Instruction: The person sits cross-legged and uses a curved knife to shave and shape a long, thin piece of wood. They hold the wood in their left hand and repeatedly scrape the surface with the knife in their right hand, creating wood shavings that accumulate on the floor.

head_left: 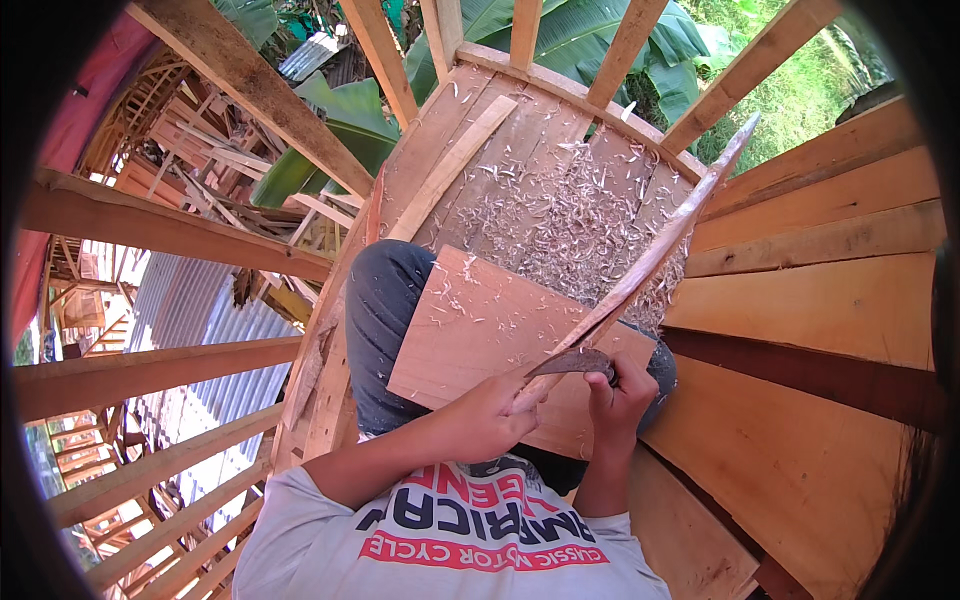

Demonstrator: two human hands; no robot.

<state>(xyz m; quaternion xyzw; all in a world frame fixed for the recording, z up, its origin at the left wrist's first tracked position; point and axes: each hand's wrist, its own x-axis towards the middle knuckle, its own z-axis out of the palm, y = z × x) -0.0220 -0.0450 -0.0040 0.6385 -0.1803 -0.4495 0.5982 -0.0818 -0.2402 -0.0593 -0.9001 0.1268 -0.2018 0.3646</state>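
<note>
A long, pale carved wooden stick (655,255) slants from my lap up to the far right, its far end tapering to a point. My left hand (492,415) is closed around its near end. My right hand (620,388) grips a knife with a dark, curved blade (570,362); its handle is mostly hidden in my fingers. The blade lies across the stick, just beyond my left hand. Beneath both hands, a flat wooden board (470,325) rests across my legs, with a few shavings on it.
Curled wood shavings (570,215) cover the plank floor (420,165) ahead. A loose wooden strip (455,165) lies at its left. Upright slats (375,60) edge the floor, and stacked planks (800,310) stand close on my right. Corrugated metal sheets (215,310) show beyond the left bars.
</note>
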